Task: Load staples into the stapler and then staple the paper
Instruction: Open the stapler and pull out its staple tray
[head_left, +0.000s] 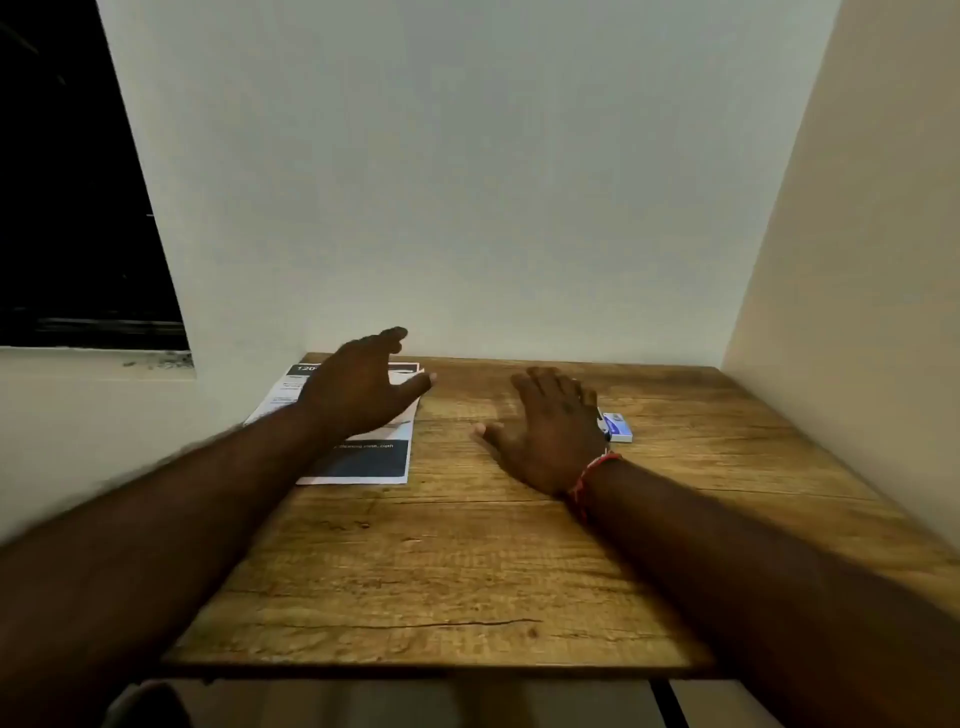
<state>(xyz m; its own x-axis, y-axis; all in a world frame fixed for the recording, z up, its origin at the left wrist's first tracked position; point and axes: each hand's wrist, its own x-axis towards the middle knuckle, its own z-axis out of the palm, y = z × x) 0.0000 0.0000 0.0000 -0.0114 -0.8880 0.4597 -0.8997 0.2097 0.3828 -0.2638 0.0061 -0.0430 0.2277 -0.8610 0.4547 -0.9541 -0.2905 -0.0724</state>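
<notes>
Printed paper (363, 460) with dark blue blocks lies at the far left of the wooden table (441, 571). My left hand (358, 387) hovers over its upper part, fingers spread, holding nothing. My right hand (553, 431) is stretched out above the table's far middle, fingers apart and empty, with a red thread around the wrist. A small blue and white staple box (618, 427) lies just to the right of that hand, partly hidden by it. No stapler shows in the head view.
White walls close the table in at the back and on the right. A dark window (78, 208) with a sill is at the left. The table's front edge runs near the bottom of the view.
</notes>
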